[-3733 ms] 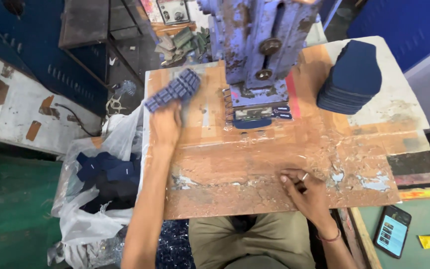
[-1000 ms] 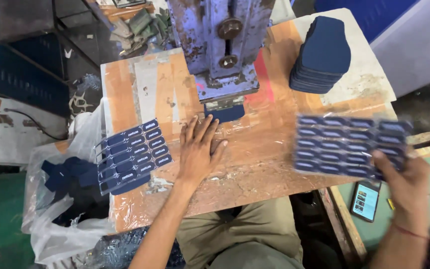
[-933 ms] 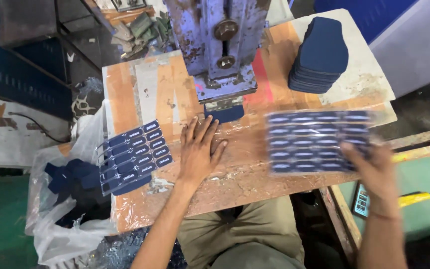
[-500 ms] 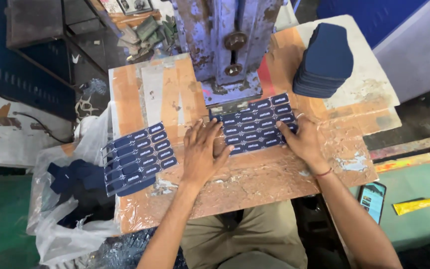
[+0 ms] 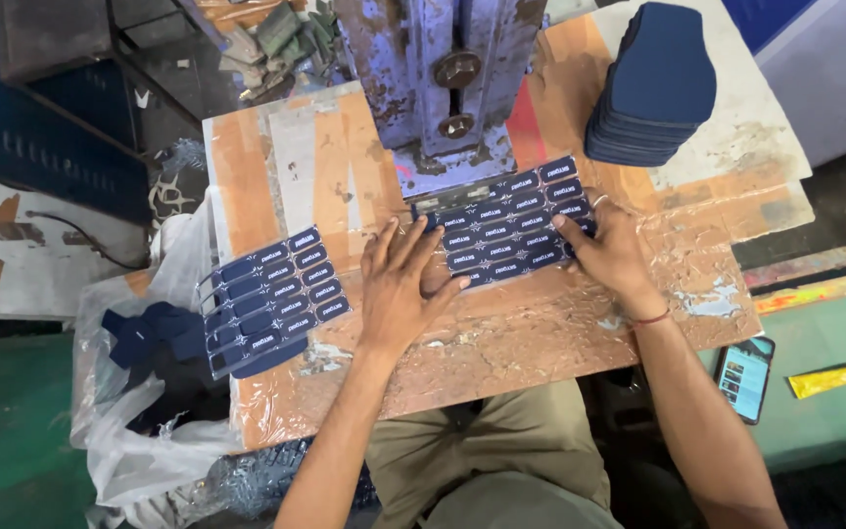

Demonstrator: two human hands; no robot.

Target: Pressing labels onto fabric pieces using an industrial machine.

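A navy sheet of small printed labels (image 5: 506,223) lies on the wooden bench (image 5: 540,323), its far edge under the foot of the blue press machine (image 5: 447,83). My left hand (image 5: 399,284) rests flat at the sheet's left end, fingers spread on its edge. On the sheet's right end my right hand (image 5: 609,250) presses down, fingertips on the labels. A second label sheet (image 5: 266,299) lies at the bench's left edge, partly hanging over.
A stack of navy blue cut pieces (image 5: 653,83) sits at the bench's back right. A plastic bag with dark blue scraps (image 5: 144,362) hangs left of the bench. A phone (image 5: 744,377) and a yellow tube (image 5: 827,380) lie on the green surface at right.
My right hand brought a label sheet in from the right and laid it on the bench in front of the press. Both hands now rest on that sheet.
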